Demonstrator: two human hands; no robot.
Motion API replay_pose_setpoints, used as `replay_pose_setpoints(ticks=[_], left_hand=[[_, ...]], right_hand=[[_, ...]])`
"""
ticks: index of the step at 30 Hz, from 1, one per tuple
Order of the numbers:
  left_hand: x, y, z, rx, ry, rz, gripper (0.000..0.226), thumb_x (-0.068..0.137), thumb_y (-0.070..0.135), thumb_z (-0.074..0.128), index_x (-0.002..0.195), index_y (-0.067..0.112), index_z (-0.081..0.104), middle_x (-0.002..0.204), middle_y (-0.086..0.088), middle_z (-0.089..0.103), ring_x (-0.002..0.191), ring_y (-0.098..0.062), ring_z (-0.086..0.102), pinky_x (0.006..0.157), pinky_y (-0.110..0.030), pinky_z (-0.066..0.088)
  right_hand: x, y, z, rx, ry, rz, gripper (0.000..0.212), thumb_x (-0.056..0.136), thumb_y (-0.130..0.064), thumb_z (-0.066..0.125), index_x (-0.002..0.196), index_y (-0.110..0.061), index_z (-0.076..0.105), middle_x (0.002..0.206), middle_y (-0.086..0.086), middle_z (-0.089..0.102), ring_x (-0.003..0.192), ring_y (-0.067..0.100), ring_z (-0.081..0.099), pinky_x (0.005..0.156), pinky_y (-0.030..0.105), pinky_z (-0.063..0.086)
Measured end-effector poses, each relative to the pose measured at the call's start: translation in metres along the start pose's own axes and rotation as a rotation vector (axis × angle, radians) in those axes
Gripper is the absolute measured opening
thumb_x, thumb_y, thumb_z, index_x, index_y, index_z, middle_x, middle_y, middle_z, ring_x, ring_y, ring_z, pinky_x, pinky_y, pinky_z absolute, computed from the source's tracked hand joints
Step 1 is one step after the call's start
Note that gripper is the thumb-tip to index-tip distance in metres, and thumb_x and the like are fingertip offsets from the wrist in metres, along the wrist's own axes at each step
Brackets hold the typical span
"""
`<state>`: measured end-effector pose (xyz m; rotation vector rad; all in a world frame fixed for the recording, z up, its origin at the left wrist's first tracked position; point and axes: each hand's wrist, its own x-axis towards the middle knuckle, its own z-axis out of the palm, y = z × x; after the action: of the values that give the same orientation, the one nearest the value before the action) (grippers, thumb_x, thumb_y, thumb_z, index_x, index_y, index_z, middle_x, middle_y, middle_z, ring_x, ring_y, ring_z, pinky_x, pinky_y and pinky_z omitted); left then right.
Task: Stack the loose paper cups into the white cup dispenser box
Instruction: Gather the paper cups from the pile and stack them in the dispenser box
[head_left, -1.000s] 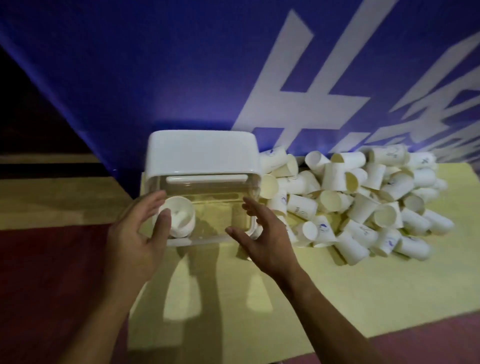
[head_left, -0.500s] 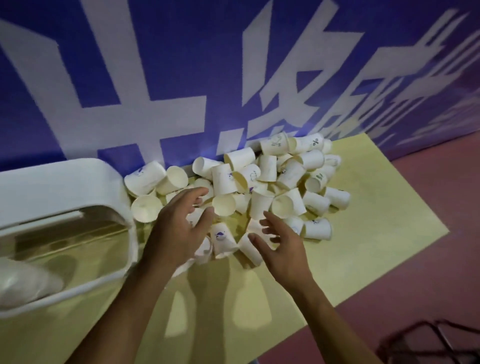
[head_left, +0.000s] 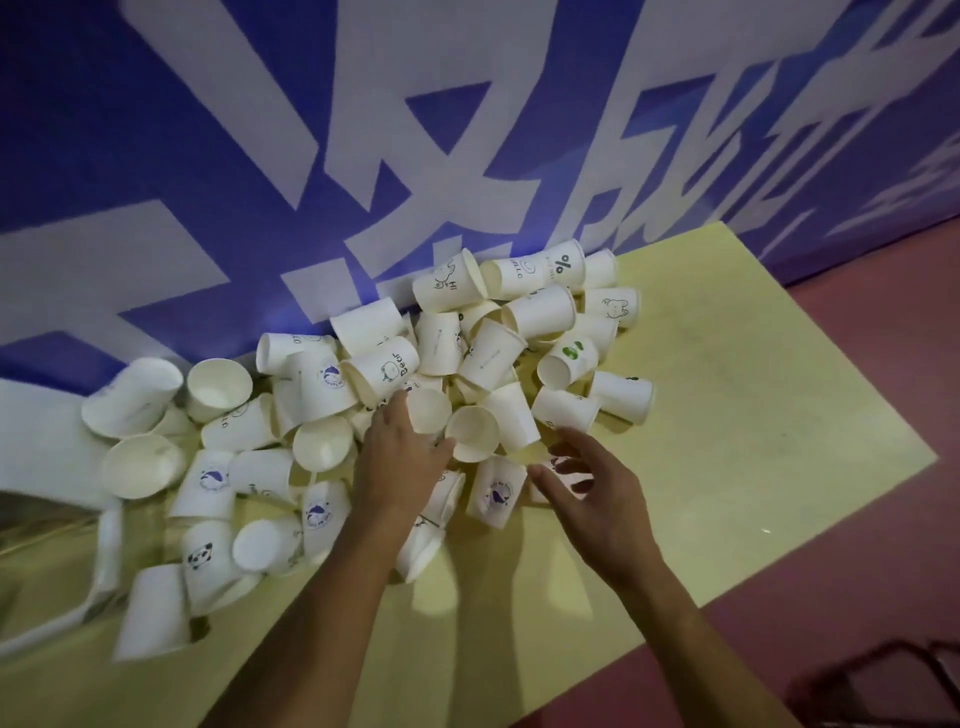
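Right hand at cups' edge, perhaps touching

I read "Bear" on one paper cup, "Hi" on a second cup, and "%" on a third cup.

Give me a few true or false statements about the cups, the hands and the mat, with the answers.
1. The loose cups lie heaped on a yellow mat. True.
2. The right hand holds a cup up in the air. False: its fingers are spread and hold nothing.
3. A cup with a green mark lies on the right side of the pile. True.
4. The wall behind the pile is red. False: it is blue with large white characters.
5. The left hand reaches into the pile. True.
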<state>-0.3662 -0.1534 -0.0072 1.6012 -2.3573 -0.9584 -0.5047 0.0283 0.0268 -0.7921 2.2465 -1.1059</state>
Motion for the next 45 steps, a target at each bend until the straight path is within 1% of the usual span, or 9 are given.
replay_pose_setpoints(ticks=[8,15,21,23,26,30,33,40,45], left_hand=[[0.016,0.010,0.008,-0.050,0.102,-0.056,0.078,0.088,0.046,0.079,0.148,0.010,0.045,0.145,-0.012,0.056,0.132,-0.034,0.054,0.101,-0.046,0.049],[0.012,-0.002,-0.002,-0.007,0.064,0.030,0.076,0.089,0.042,0.079,0.151,0.011,0.049,0.143,-0.012,0.054,0.133,-0.032,0.053,0.102,-0.042,0.047],[-0.002,-0.009,-0.019,-0.082,0.178,0.066,0.062,0.084,0.034,0.081,0.138,0.013,0.061,0.127,-0.007,0.059,0.118,-0.025,0.059,0.091,-0.031,0.046],[-0.006,-0.012,-0.027,-0.124,0.224,0.062,0.059,0.083,0.033,0.081,0.135,0.012,0.062,0.124,-0.007,0.058,0.114,-0.026,0.060,0.089,-0.036,0.051],[-0.013,-0.018,-0.038,-0.175,0.265,0.073,0.057,0.082,0.039,0.079,0.129,0.013,0.063,0.120,-0.006,0.063,0.111,-0.025,0.061,0.091,-0.047,0.056],[-0.025,-0.021,-0.054,-0.267,0.284,0.056,0.060,0.077,0.045,0.082,0.126,0.017,0.061,0.113,0.002,0.068,0.100,-0.021,0.067,0.084,-0.036,0.057],[-0.035,-0.027,-0.069,-0.300,0.328,0.115,0.067,0.075,0.053,0.079,0.126,0.013,0.063,0.112,0.003,0.066,0.098,-0.016,0.066,0.084,-0.030,0.055],[-0.059,-0.078,-0.115,-0.309,0.420,0.207,0.067,0.083,0.060,0.076,0.126,0.010,0.064,0.114,-0.003,0.070,0.103,-0.025,0.069,0.081,-0.046,0.061],[-0.089,-0.124,-0.165,-0.314,0.481,0.134,0.069,0.076,0.059,0.075,0.127,0.013,0.065,0.116,0.000,0.069,0.104,-0.020,0.067,0.085,-0.039,0.059]], right_hand=[[0.047,0.031,-0.022,-0.036,0.134,0.135,0.055,0.090,-0.046,0.075,0.137,-0.019,0.061,0.119,-0.006,0.069,0.097,0.012,0.065,0.077,0.031,0.052],[0.091,0.057,-0.025,-0.104,0.006,0.247,0.070,0.086,-0.036,0.082,0.144,-0.010,0.054,0.138,0.007,0.062,0.127,0.026,0.058,0.089,0.027,0.041],[0.109,0.074,-0.011,-0.092,-0.067,0.235,0.064,0.074,-0.021,0.091,0.129,-0.020,0.058,0.109,-0.008,0.061,0.102,0.016,0.060,0.067,0.021,0.042],[0.111,0.077,-0.009,-0.097,-0.065,0.232,0.064,0.074,-0.020,0.091,0.129,-0.021,0.057,0.107,-0.009,0.061,0.098,0.016,0.061,0.065,0.018,0.042],[0.111,0.078,-0.008,-0.118,-0.075,0.229,0.065,0.077,-0.028,0.089,0.130,-0.020,0.053,0.114,-0.006,0.063,0.100,0.019,0.062,0.073,0.029,0.047],[0.096,0.066,-0.018,-0.132,-0.023,0.134,0.054,0.078,-0.038,0.088,0.120,-0.028,0.055,0.114,-0.005,0.064,0.099,0.016,0.061,0.069,0.026,0.046],[0.081,0.050,-0.028,-0.154,0.048,0.040,0.059,0.076,-0.052,0.086,0.123,-0.027,0.061,0.117,-0.007,0.066,0.105,0.017,0.062,0.082,0.036,0.053],[0.052,-0.037,-0.003,-0.007,0.039,-0.154,0.064,0.080,-0.068,0.070,0.134,-0.037,0.059,0.123,-0.019,0.059,0.117,0.009,0.058,0.094,0.047,0.055],[0.022,-0.112,0.064,0.031,-0.070,-0.300,0.066,0.084,-0.060,0.069,0.143,-0.032,0.056,0.129,-0.020,0.057,0.121,-0.001,0.054,0.104,0.044,0.051]])
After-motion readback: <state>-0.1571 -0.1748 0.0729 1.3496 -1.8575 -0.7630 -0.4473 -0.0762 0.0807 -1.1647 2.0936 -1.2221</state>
